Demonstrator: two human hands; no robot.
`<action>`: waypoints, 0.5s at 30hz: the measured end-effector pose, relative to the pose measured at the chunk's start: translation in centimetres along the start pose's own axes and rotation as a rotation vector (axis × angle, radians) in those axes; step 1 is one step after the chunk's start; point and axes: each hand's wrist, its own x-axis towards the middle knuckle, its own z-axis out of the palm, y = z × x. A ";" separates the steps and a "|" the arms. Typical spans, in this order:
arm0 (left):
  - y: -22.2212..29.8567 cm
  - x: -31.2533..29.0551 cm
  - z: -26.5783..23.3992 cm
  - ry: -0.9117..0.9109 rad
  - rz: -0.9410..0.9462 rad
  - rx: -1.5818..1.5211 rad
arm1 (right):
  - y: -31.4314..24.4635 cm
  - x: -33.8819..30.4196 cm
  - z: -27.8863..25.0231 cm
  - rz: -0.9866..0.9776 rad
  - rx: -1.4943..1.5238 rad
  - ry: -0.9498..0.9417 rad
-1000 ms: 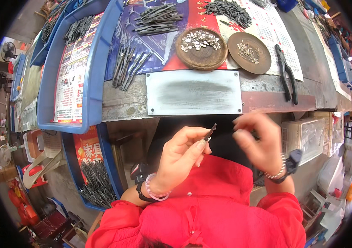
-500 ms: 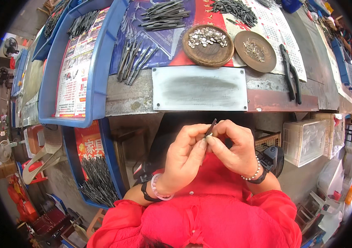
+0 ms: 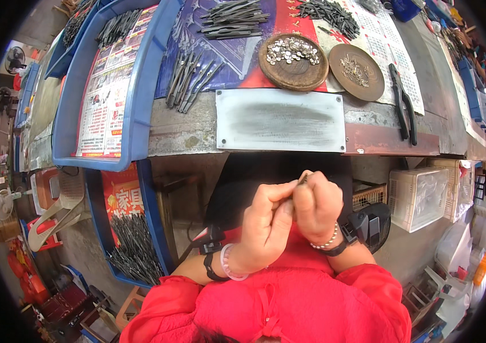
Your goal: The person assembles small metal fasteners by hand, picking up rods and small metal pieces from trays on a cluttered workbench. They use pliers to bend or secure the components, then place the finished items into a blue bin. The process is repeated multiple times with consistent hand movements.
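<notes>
Both hands meet in front of my red top, just below the bench edge. My left hand (image 3: 264, 223) is closed, thumb and fingers pinching at the meeting point. Curled into a fist against it, my right hand (image 3: 317, 208) grips the same slim dark metal piece (image 3: 303, 179). Only a short tip of that piece shows above the fingers; the rest is hidden. Beyond the hands, a pale metal plate (image 3: 280, 121) is fixed to the bench. Similar dark slim pieces (image 3: 189, 83) lie in a loose bundle at the far left of the plate.
A wooden dish (image 3: 297, 81) holds round silvery discs; a brown dish (image 3: 371, 88) holds small brassy pins. Black-handled pliers (image 3: 404, 108) lie at right. More dark pieces (image 3: 234, 20) are piled behind. A blue tray (image 3: 137, 103) stands left, with another blue tray (image 3: 155, 203) below. Plastic crate (image 3: 417, 200) at right.
My right hand has turned and curled into a fist around the dark piece, which showed more before. Both hands have shifted slightly right. The bench things have shifted a little in the view.
</notes>
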 end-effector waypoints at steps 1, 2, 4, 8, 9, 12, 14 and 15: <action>-0.1 -0.1 0.2 0.004 -0.003 -0.074 | -0.3 -0.1 -0.2 0.190 0.205 -0.014; -0.1 -0.2 0.4 0.009 -0.006 -0.148 | -0.5 -0.2 -0.4 0.337 0.439 -0.010; -0.2 -0.3 0.6 0.026 -0.021 -0.260 | -0.6 -0.2 -0.5 0.387 0.476 -0.026; -0.1 -0.5 0.4 0.040 -0.057 -0.307 | -0.1 0.0 -0.3 0.061 0.195 -0.033; -0.1 -0.5 0.3 0.036 -0.063 -0.293 | 0.1 0.0 -0.2 -0.045 0.074 -0.013; -0.3 -0.6 0.3 0.048 -0.036 -0.216 | 0.5 0.0 0.3 -0.219 -0.120 0.038; -0.4 -0.5 0.3 0.062 -0.026 -0.162 | 0.4 -0.3 0.5 -0.218 -0.210 0.041; -0.4 -0.5 0.3 0.067 -0.031 -0.142 | 0.2 -0.4 0.6 -0.206 -0.247 0.043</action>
